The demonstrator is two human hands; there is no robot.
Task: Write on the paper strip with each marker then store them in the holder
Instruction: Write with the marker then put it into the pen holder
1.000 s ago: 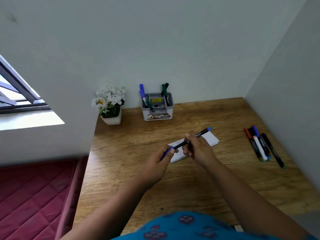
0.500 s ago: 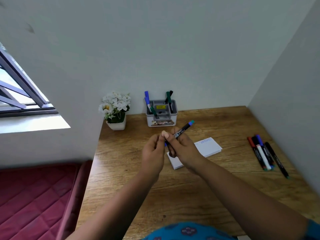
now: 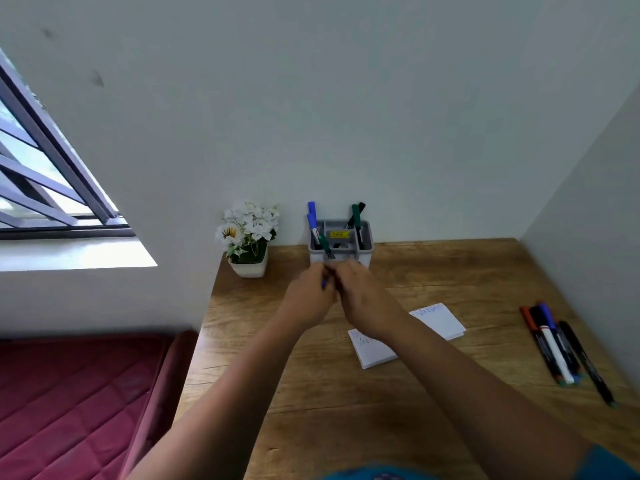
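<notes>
My left hand (image 3: 308, 297) and my right hand (image 3: 363, 301) meet just in front of the grey holder (image 3: 367, 252) at the back of the desk. Their fingers are curled round a dark marker (image 3: 324, 284), and only a small blue bit of it shows between them. The rest of the marker is hidden and blurred. In the holder stand two blue markers (image 3: 312, 220) on the left and green and black ones (image 3: 356, 216) on the right. The white paper strip (image 3: 440, 322), with blue writing on it, lies on the desk partly under my right forearm.
Several loose markers (image 3: 554, 344) lie in a row near the desk's right side by the wall. A white pot of flowers (image 3: 249, 237) stands left of the holder. A red mattress (image 3: 69, 403) lies below the desk's left edge, under a window (image 3: 41, 174).
Both hands have lifted off the paper strip and moved forward together with the marker, from above the strip to right in front of the holder. The view has tilted upward.
</notes>
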